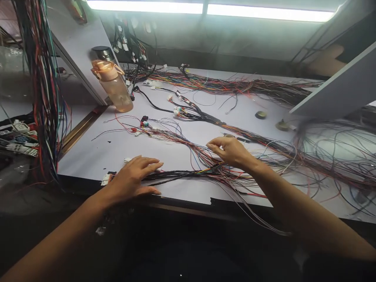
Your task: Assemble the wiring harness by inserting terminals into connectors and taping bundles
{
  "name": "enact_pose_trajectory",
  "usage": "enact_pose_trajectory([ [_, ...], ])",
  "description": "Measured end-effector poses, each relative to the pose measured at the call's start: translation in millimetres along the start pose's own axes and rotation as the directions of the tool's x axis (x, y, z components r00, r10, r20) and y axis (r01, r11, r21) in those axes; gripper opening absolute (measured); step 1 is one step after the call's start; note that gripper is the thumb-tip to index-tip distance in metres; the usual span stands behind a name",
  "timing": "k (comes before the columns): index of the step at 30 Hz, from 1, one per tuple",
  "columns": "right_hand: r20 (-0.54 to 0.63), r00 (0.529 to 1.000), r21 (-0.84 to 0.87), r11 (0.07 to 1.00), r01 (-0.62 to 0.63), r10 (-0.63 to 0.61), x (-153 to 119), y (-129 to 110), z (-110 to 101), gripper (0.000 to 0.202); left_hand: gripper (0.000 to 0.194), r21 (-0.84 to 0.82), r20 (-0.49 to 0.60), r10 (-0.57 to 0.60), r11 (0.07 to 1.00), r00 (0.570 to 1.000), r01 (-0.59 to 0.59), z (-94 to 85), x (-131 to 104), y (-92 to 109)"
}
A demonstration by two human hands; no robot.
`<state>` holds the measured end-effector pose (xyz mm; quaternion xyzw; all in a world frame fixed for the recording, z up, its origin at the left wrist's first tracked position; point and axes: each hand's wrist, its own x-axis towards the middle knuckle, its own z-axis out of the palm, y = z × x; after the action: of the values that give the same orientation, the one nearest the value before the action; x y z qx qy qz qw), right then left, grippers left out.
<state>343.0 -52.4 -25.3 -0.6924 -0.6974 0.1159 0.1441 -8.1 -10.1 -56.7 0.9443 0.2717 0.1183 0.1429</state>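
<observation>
My left hand [136, 175] rests at the table's front edge, its thumb and fingers apart over a black-wrapped wire harness [176, 174]. The harness runs through the gap without being gripped. Just left of that hand sits a white connector [106, 179], and another small white one shows behind the knuckles. My right hand [230, 150] is raised above the loose coloured wires [202, 156], thumb and fingertips pinched together. Whatever lies in the pinch, if anything, is too small to make out. Beyond it lies a second wire bundle [211, 119] with white connectors at its left end.
A drink bottle [116, 86] stands at the back left beside a white panel. Hanging wires [42, 86] fill the left side. A long bundle [229, 84] lies along the back. Rolls of tape [261, 114] and tangled wires [331, 152] are to the right.
</observation>
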Motion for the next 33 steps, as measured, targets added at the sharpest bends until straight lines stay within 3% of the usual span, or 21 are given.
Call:
enact_pose_trajectory([
  [6, 0.048, 0.988, 0.019, 0.989, 0.144, -0.145, -23.4, -1.9, 11.4, 0.022, 0.068, -0.043, 0.022, 0.119, 0.992, 0.993, -0.118, 18.0, 43.4, 32.4],
  [11, 0.085, 0.931, 0.012, 0.935, 0.355, -0.354, -35.0, -19.0, 36.3, 0.025, 0.088, 0.036, 0.056, 0.111, 0.993, 0.992, -0.113, 37.4, 79.5, 56.9],
  [16, 0.076, 0.887, 0.051, 0.890, 0.453, -0.456, -41.4, -21.1, 45.1, 0.029, 0.081, 0.053, 0.036, 0.101, 0.993, 0.994, -0.103, 49.6, 86.6, 59.2],
  [20, -0.016, 0.913, 0.093, 0.909, 0.407, -0.407, -19.3, -19.7, 42.7, 0.025, 0.072, 0.093, -0.087, 0.081, 0.993, 0.993, -0.073, 56.8, 79.9, 62.7],
  [22, -0.060, 0.918, 0.039, 0.919, 0.393, -0.391, 0.1, -26.4, 46.1, 0.026, 0.070, 0.126, -0.116, 0.030, 0.992, 0.993, -0.016, 59.1, 76.5, 67.2],
  [25, -0.035, 0.928, -0.106, 0.925, 0.366, -0.371, 31.5, -40.3, 56.3, 0.027, 0.070, 0.154, -0.151, -0.052, 0.985, 0.987, 0.076, 60.7, 71.6, 73.1],
  [29, -0.044, 0.983, -0.236, 0.958, 0.161, -0.176, 63.1, -47.6, 67.0, 0.027, 0.068, 0.158, -0.194, -0.088, 0.980, 0.977, 0.120, 62.9, 65.6, 75.7],
  [33, -0.118, 0.991, -0.233, 0.972, 0.028, -0.057, 72.2, -41.3, 73.4, 0.024, 0.068, 0.131, -0.227, -0.097, 0.983, 0.969, 0.129, 65.2, 62.7, 75.9],
])
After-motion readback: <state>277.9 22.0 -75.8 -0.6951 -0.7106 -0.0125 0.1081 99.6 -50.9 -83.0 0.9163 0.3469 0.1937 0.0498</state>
